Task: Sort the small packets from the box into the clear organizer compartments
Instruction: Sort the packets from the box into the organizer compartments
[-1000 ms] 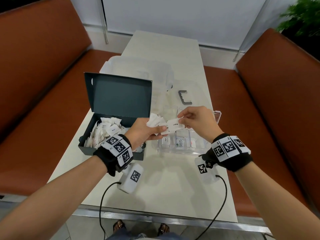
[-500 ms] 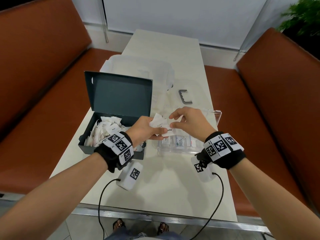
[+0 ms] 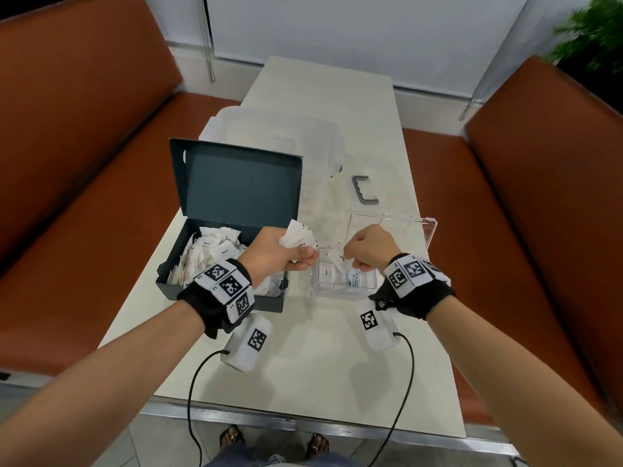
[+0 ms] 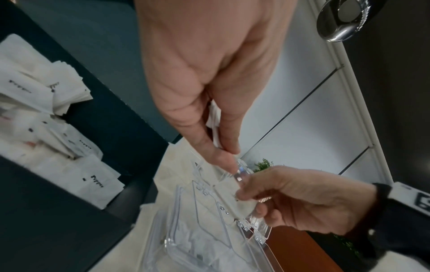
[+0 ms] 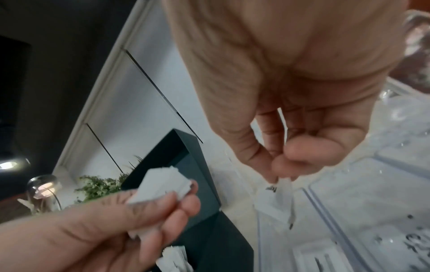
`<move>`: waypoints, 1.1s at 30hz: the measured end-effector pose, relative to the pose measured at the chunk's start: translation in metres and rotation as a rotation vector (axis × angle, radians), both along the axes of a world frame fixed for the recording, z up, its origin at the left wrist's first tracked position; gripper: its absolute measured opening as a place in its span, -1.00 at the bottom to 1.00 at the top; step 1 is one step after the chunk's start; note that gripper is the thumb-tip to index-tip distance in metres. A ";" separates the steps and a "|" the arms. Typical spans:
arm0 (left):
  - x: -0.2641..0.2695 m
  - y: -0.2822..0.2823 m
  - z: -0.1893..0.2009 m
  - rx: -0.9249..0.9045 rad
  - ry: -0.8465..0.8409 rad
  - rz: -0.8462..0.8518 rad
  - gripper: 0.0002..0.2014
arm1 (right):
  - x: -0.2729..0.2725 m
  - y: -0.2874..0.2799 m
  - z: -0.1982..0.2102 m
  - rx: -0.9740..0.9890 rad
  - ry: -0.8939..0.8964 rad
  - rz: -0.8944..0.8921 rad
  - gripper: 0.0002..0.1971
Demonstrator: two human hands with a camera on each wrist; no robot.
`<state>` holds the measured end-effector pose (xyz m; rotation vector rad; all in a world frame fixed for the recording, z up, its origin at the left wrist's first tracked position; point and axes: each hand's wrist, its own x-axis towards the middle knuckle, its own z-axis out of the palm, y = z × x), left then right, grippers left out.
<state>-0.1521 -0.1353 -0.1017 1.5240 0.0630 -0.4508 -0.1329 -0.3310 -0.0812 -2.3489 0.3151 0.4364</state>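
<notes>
On the pale rectangular desk [image 3: 323,358], the dark open cardboard box [image 3: 236,193] lies left of the clear plastic organizer [image 3: 392,220]; the grey U-shaped handle [image 3: 364,190] lies behind the organizer.

black wristbands [image 3: 215,299], checkered markers, cables, sandals

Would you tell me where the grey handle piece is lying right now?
In the head view, the grey handle piece lies on the table, beyond the clear organizer and right of the open dark box.

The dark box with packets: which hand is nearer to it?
Left. The left hand holds packets at the dark box's right edge; the right hand is farther right, above the clear organizer.
</notes>
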 end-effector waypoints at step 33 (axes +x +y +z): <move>-0.006 0.017 -0.001 -0.083 0.023 0.020 -0.88 | 0.007 0.024 -0.052 -0.799 -0.091 0.639 -0.78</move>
